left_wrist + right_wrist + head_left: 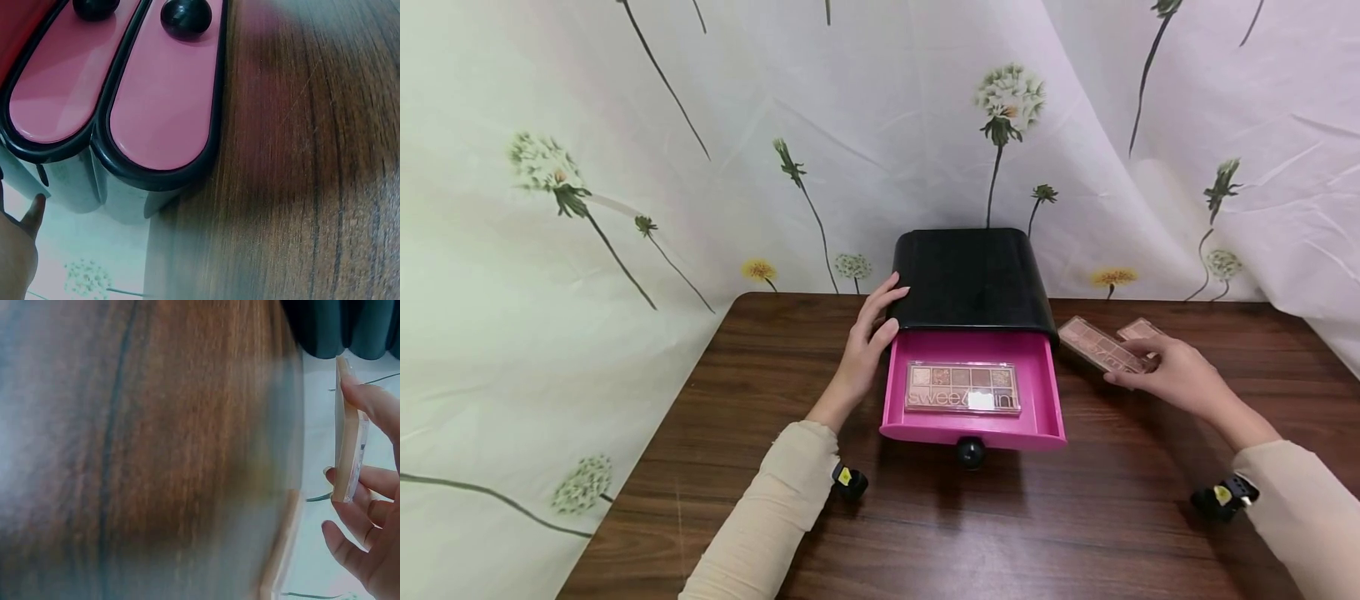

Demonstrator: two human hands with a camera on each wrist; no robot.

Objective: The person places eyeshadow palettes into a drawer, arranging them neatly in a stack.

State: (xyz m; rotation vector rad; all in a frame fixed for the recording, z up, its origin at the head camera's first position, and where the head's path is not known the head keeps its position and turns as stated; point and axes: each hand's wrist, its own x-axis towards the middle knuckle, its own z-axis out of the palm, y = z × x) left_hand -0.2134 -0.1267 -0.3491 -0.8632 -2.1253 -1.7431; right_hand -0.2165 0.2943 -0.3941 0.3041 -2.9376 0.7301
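Note:
A black drawer cabinet (968, 275) stands at the back of the table, its pink top drawer (1036, 392) pulled out toward me. Inside that drawer lies an eyeshadow palette (961, 388) with a clear lid. My left hand (859, 354) rests against the cabinet's left side, fingers extended along its upper edge. To the right of the cabinet, my right hand (1183, 375) pinches a second palette (347, 437) between thumb and fingers, tilted and lifted above the table. Partly hidden behind that hand, another palette (1139, 328) is on the table.
Lower pink drawer fronts (165, 100) with black knobs are closed in the left wrist view. The open drawer's black knob (970, 452) juts out over the brown wooden table (737, 417). A white cloth with dandelion prints (887, 125) hangs right behind the table.

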